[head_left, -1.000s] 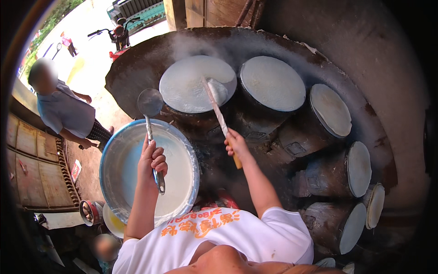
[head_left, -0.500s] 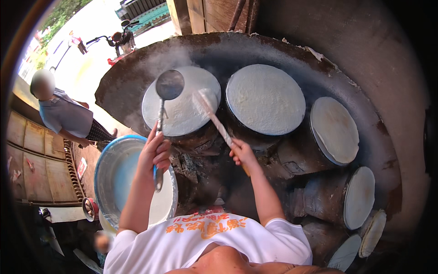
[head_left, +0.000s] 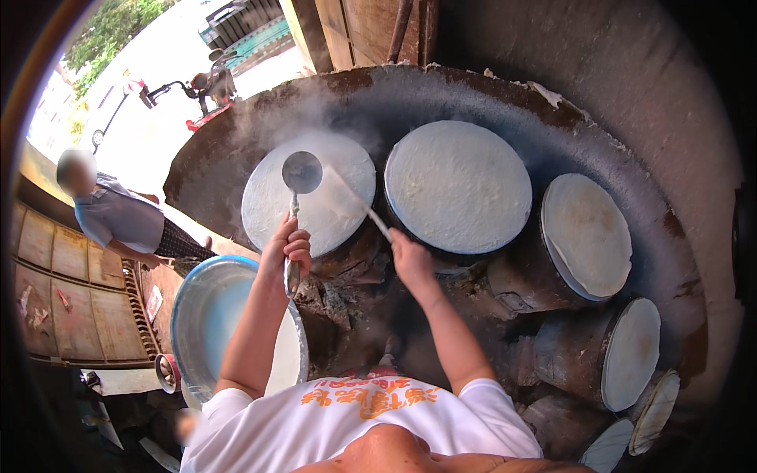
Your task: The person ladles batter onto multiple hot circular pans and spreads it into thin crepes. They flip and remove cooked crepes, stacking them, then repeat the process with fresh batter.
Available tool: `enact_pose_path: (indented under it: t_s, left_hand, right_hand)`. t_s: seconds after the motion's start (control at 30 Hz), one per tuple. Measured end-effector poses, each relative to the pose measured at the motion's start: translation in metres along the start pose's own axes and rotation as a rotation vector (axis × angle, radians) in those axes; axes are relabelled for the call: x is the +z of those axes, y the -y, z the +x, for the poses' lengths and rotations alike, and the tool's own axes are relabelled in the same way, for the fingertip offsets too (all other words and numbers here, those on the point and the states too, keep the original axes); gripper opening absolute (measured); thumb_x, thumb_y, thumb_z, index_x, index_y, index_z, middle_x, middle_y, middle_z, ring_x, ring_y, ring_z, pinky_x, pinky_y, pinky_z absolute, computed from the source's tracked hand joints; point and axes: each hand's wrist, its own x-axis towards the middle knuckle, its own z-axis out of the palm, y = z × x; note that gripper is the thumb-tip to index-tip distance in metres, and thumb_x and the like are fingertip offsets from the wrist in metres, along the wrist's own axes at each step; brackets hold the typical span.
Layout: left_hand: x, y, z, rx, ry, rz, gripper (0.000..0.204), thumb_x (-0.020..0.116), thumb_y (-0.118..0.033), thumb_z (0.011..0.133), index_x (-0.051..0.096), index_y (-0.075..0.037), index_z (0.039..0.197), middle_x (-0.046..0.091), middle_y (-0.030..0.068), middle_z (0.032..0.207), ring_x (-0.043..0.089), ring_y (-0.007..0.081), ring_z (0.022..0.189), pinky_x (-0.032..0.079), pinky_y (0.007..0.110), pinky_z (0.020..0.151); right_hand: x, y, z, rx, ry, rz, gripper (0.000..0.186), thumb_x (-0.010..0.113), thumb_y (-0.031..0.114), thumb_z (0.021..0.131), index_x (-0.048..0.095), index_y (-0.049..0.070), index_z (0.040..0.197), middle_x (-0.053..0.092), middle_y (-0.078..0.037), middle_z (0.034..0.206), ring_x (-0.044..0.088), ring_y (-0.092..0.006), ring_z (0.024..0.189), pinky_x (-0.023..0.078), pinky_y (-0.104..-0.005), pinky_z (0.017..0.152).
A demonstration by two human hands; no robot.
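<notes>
My left hand (head_left: 287,247) is closed round the handle of a metal ladle (head_left: 302,173), whose round bowl hangs over the leftmost griddle (head_left: 266,194). Wet white batter covers that griddle, and steam rises from it. In my right hand (head_left: 412,260) is the handle of a batter spreader (head_left: 378,224). Its pale, batter-coated head, blurred, lies on or just over the batter, right of the ladle bowl. Below my left hand stands a large blue-rimmed basin (head_left: 178,322) holding white batter; my left forearm hides part of it.
A second griddle (head_left: 457,186) carries a pale pancake. Several more pancake-covered griddles, one of them (head_left: 587,236) close by, curve down the right side on drum-like stoves. A low, rusty curved wall (head_left: 378,77) rings them. A person (head_left: 126,217) stands at the left, near a parked motorbike (head_left: 211,88).
The spreader head has swept left across the batter, closer to the ladle. The ladle bowl has shifted slightly right and toward me. The whole view has tilted a little.
</notes>
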Motion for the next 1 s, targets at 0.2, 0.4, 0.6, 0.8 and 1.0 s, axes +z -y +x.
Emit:
enact_pose_path:
  t_s: [0.2, 0.4, 0.6, 0.8, 1.0]
  left_hand:
    - [0.009, -0.011, 0.002, -0.047, -0.045, -0.096, 0.031, 0.05, -0.03, 0.096, 0.04, -0.014, 0.072, 0.034, -0.0057, 0.057, 0.033, 0.0048, 0.042, 0.031, 0.021, 0.039]
    - [-0.001, -0.013, 0.015, 0.16, -0.062, 0.059, 0.006, 0.049, -0.021, 0.096, 0.049, -0.019, 0.09, 0.034, -0.0057, 0.06, 0.032, 0.004, 0.044, 0.03, 0.019, 0.038]
    - [-0.061, 0.074, 0.033, 0.449, -0.102, -0.006, 0.035, 0.049, -0.021, 0.095, 0.036, -0.013, 0.064, 0.033, -0.0055, 0.051, 0.034, 0.0052, 0.041, 0.033, 0.018, 0.038]
    - [-0.035, 0.057, -0.054, 0.001, 0.496, -0.674, 0.042, 0.04, -0.028, 0.098, 0.035, -0.011, 0.06, 0.035, -0.0028, 0.048, 0.039, 0.0079, 0.035, 0.039, 0.022, 0.035]
    - [-0.032, 0.031, -0.152, 0.204, 0.598, -0.425, 0.039, 0.037, -0.03, 0.099, 0.038, -0.009, 0.066, 0.034, -0.0015, 0.048, 0.037, 0.0085, 0.036, 0.038, 0.023, 0.035]
  right_hand:
    - [-0.002, -0.005, 0.014, -0.084, 0.12, 0.014, 0.029, 0.047, 0.027, 0.092, 0.06, 0.014, 0.113, 0.064, -0.021, 0.076, 0.062, -0.0403, 0.068, 0.049, -0.051, 0.062]
    - [-0.012, 0.003, -0.041, 0.361, 0.106, 0.469, 0.027, 0.05, 0.02, 0.093, 0.059, 0.011, 0.116, 0.06, -0.008, 0.062, 0.057, -0.0134, 0.047, 0.047, -0.0321, 0.048]
    - [0.04, 0.065, -0.076, 0.505, 0.349, 0.775, 0.028, 0.052, 0.022, 0.091, 0.06, 0.013, 0.117, 0.056, -0.007, 0.057, 0.055, -0.0173, 0.045, 0.044, -0.0324, 0.04]
    - [0.012, 0.069, -0.009, -0.073, -0.034, 0.532, 0.035, 0.061, 0.013, 0.082, 0.061, 0.001, 0.115, 0.065, -0.018, 0.106, 0.064, -0.0255, 0.098, 0.049, -0.0336, 0.084]
    - [0.048, 0.054, -0.031, -0.059, 0.086, 0.406, 0.032, 0.058, 0.017, 0.081, 0.065, 0.005, 0.11, 0.064, -0.015, 0.11, 0.063, -0.027, 0.1, 0.049, -0.0349, 0.087]
